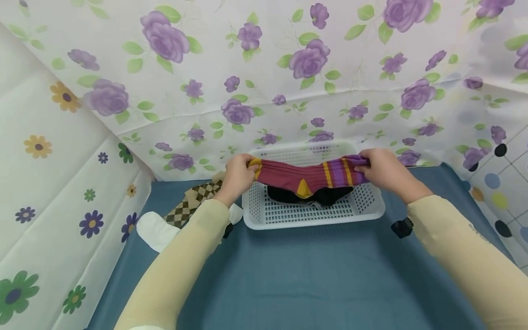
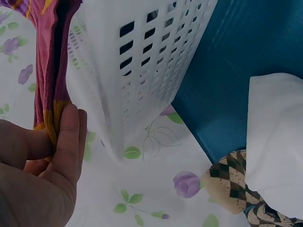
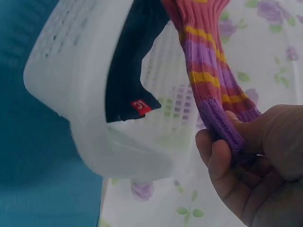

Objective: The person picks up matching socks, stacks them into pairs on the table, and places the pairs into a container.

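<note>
A maroon sock (image 1: 284,174) with yellow heel and toe and purple-yellow stripes is stretched sideways above the white basket (image 1: 313,223). My left hand (image 1: 239,176) pinches its yellow toe end between thumb and fingers, as the left wrist view also shows. At the other end, my right hand (image 1: 381,172) grips the purple cuff (image 3: 222,125). Beneath the sock, inside the basket, lies a dark sock (image 1: 336,196) with a red tag (image 3: 140,107) visible in the right wrist view; the stretched sock hides part of it.
Left of the basket, a brown checkered sock (image 1: 191,201) and a white sock (image 1: 156,230) lie on the blue table (image 1: 305,275). Behind the basket rises a floral sheet (image 1: 255,59). Another patterned sheet (image 1: 62,183) stands along the left side.
</note>
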Motion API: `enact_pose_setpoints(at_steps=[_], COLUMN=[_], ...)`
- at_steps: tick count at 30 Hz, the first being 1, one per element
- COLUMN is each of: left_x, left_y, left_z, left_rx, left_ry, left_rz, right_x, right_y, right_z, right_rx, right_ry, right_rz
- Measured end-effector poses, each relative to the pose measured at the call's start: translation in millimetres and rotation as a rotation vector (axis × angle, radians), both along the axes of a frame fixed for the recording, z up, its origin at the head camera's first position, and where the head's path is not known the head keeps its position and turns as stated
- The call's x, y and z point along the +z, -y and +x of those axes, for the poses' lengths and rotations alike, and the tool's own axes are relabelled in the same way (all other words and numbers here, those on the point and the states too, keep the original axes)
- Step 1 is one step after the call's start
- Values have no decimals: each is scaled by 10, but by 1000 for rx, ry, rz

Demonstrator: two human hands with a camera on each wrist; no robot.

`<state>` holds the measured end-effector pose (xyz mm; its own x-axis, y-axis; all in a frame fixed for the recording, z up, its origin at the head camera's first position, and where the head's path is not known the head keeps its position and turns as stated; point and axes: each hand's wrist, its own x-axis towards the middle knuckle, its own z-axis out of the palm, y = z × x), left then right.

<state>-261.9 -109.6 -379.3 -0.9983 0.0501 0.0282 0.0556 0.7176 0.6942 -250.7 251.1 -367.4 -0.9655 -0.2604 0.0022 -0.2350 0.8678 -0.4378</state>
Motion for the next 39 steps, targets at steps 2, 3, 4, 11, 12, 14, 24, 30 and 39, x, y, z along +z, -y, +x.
enact_pose_setpoints(at_steps=[2,3,4,11,12,14,24,30,39], left_x=[-21,-34,-45,-152,-163,-181,-134,-99,-42], left_y=[-2,-4,-8,-49,-56,-70,-123,-153,-205], left_z=[-34,-50,-65,-159,-165,-182,-206,-180,-194], left_rx=[-3,-8,-13,-60,-69,-88,-132,-142,-162], left_ry=[13,20,26,37,37,35,8,-27,-82], left_rz=[-14,-18,-25,-115,-131,-169,-363,-404,-471], right_x=[-7,-13,-18,-107,-123,-157,-275,-251,-180], right_y=[-6,-7,-5,77,95,126,153,127,158], right_z=[-34,-50,-62,-186,-206,-236,-345,-313,-248], right_rx=[1,3,4,77,86,91,110,105,142], right_ry=[3,3,8,35,32,29,18,19,-13], right_rz=[22,36,51,170,185,206,224,172,194])
